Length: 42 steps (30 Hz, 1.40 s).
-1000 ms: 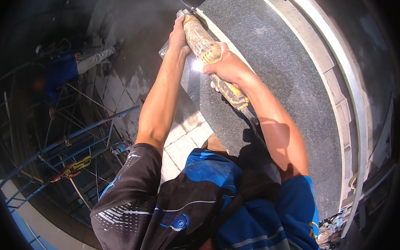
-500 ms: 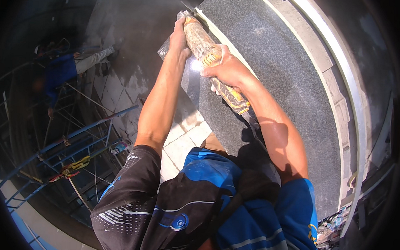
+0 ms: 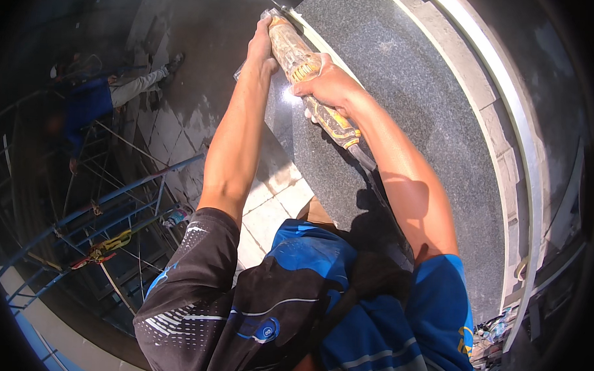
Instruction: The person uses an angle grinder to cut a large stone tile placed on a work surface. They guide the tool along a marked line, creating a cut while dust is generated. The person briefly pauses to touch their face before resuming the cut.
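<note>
Both hands clamped on one power tool (image 3: 307, 78), a long dusty yellow-and-black body running diagonally through upper centre of the frame. Left hand (image 3: 260, 45) wraps the front end near the top edge, fingers curled round the nose; right hand (image 3: 328, 88) closed round the rear grip just below and to the right. Thin blade (image 3: 275, 3) sticks out of the nose at top centre, sitting at the pale edge of the stone. By size: dark speckled granite slab (image 3: 411, 111) fills upper right and centre right, curved, polished, tool lying against its left edge. Pale stone band and metal rail (image 3: 509, 108) run along its right side. Blue scaffold tubes (image 3: 100, 201) cross the lower left, tiled floor (image 3: 270, 197) visible below them, centre. Another person in blue (image 3: 94, 100) on the scaffold, upper left. Black cord (image 3: 369, 168) trails from the tool's rear toward centre. Yellow hook (image 3: 108, 244) clipped on the tubes, lower left.
</note>
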Available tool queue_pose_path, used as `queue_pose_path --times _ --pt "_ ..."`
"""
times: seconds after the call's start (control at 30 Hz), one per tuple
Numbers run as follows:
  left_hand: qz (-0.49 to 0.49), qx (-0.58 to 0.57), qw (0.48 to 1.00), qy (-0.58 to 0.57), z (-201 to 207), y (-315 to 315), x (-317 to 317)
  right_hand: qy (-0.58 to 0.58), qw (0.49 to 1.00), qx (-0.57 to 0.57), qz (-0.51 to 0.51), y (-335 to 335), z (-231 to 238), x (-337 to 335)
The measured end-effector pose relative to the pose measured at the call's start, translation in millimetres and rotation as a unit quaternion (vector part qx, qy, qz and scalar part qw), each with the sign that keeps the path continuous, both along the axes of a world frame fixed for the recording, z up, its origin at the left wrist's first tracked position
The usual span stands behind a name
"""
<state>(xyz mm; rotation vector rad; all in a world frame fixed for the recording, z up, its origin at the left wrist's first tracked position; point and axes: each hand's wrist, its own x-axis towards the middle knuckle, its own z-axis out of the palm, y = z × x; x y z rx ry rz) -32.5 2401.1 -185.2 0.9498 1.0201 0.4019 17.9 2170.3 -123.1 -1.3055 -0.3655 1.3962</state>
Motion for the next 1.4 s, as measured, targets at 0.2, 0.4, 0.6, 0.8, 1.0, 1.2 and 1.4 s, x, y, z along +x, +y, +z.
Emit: queue_pose_path --times 0.2,0.4,0.6,0.8,1.0,1.2,1.4 --pt "-0.01 -0.009 1.0 0.005 2 -3 3 -0.004 1.0 -0.008 0.0 3 -11 -1" --pt "-0.002 -0.012 1.0 -0.016 6 -18 -12 -0.039 0.999 -0.003 -0.007 -17 -6 -9" --pt "0.002 0.0 1.0 0.008 18 -39 -9 -0.077 0.997 -0.021 0.005 -26 -15 -12" --pt "0.006 0.004 1.0 0.006 25 -48 -10 -0.05 0.999 -0.014 -0.004 -35 3 -12" --pt "0.006 0.002 1.0 0.007 30 -58 -11 -0.087 0.996 -0.012 -0.015 -36 -5 -16" --pt "0.006 0.003 1.0 0.004 26 -59 -14 -0.101 0.995 -0.013 -0.002 -37 -16 -18" --pt "0.017 0.011 1.0 0.008 31 -55 -11 -0.069 0.997 -0.017 0.007 -30 -10 -10"
